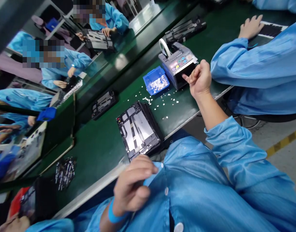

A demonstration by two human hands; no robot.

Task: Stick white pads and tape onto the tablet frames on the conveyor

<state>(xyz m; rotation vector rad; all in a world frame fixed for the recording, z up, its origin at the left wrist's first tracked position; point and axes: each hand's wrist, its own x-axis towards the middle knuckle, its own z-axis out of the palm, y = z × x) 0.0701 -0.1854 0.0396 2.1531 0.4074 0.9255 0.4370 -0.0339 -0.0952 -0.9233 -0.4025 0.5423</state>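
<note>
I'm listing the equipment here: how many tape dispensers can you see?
1: the grey tape dispenser on the green table, beside the blue tray, with the right hand close to its front opening. Others may be hidden.

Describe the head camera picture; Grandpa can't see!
A right hand reaches to a grey boxy machine with coloured buttons; the left hand, with a blue wristband, is near flat black-and-silver panels. A blue plastic tray of small white pieces stands beside the machine on a green table.
</note>
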